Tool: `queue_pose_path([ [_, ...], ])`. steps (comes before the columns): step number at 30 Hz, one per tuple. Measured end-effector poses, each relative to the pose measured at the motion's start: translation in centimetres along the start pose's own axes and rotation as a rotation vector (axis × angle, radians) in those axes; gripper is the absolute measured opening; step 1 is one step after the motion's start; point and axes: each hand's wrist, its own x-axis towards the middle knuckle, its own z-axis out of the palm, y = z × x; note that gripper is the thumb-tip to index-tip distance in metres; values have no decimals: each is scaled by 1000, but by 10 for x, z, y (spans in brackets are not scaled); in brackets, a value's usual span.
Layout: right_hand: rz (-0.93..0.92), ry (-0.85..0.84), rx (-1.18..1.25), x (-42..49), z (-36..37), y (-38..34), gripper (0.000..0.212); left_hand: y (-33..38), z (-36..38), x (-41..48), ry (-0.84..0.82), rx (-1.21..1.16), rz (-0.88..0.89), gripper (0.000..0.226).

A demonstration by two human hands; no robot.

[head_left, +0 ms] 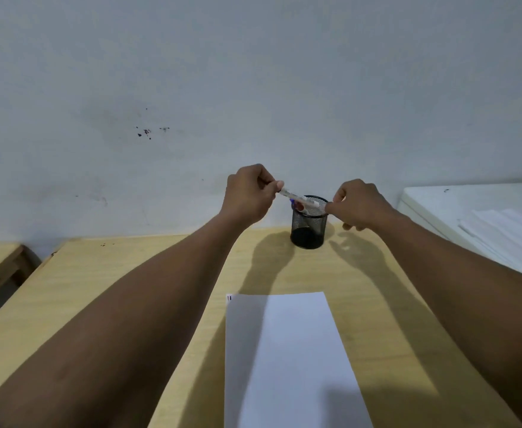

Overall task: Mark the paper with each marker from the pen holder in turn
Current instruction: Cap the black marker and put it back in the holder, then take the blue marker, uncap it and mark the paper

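Your paper (287, 359) lies on the table (105, 288), nearest you. The pen holder (308, 223) stands behind it by the wall (253, 88). Your hands hold a marker (299, 200) just above the holder.

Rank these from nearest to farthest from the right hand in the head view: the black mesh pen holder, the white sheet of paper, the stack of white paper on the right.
From the right hand:
1. Black mesh pen holder, just to its left, below the held white marker.
2. Stack of white paper, off to the right on the white surface.
3. White sheet of paper, toward the camera on the wooden table.
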Motion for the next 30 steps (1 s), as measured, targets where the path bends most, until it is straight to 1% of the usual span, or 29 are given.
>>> queue_pose_path([
  [3, -11, 9, -16, 9, -4, 7, 33, 5, 18, 14, -44, 71, 47, 19],
  [6, -16, -2, -11, 15, 0, 15, 22, 3, 36, 22, -120, 174, 94, 19],
  [7, -15, -10, -5, 17, 1, 17, 19, 3, 41, 23, -158, 200, 101, 22],
  [9, -11, -27, 13, 19, 4, 21, 16, 3, 48, 22, -213, 252, 108, 41],
  [10, -9, -30, 26, 21, 6, 23, 16, 3, 51, 23, -209, 274, 108, 44],
  [12, -11, -30, 52, 23, 8, 26, 17, 0, 52, 26, -190, 307, 91, 41],
  [14, -10, -28, 79, 25, 10, 28, 17, -5, 52, 30, -224, 336, 37, 46],
  [17, -7, -40, 108, 27, 15, 30, 17, -17, 55, 33, -283, 403, 10, 38],
  [20, -4, -55, 129, 28, 19, 31, 19, -20, 59, 37, -260, 420, 44, 24],
  [22, -4, -55, 143, 28, 22, 29, 22, -20, 60, 40, -269, 419, 79, 18],
  [24, -7, -52, 157, 29, 24, 27, 25, -20, 59, 43, -292, 375, 97, 14],
  [27, -8, -47, 185, 30, 25, 23, 27, -18, 57, 44, -311, 310, 75, 13],
  [30, 1, -53, 199, 29, 24, 20, 27, -18, 58, 45, -339, 334, 114, 12],
])
